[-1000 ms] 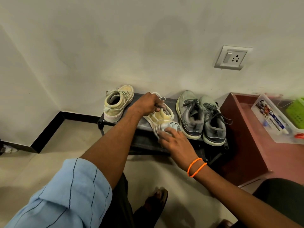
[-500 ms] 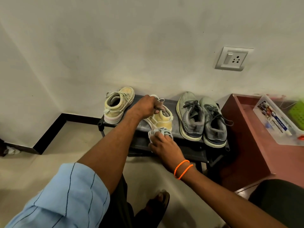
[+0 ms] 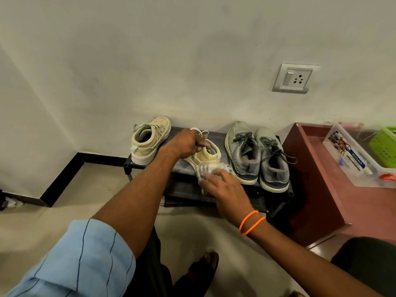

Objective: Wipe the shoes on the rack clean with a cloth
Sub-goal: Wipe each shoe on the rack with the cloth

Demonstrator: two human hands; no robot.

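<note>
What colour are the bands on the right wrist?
Orange: two thin bands on the right wrist, clear in the head view.

We are in a home, by the look of it an entry corner: a low black shoe rack [image 3: 147,166] with worn sneakers [image 3: 257,155] stands against a plain painted wall [image 3: 150,61] with a switch-and-socket plate [image 3: 293,79], black skirting [image 3: 62,179], tiled floor [image 3: 81,200].
</note>
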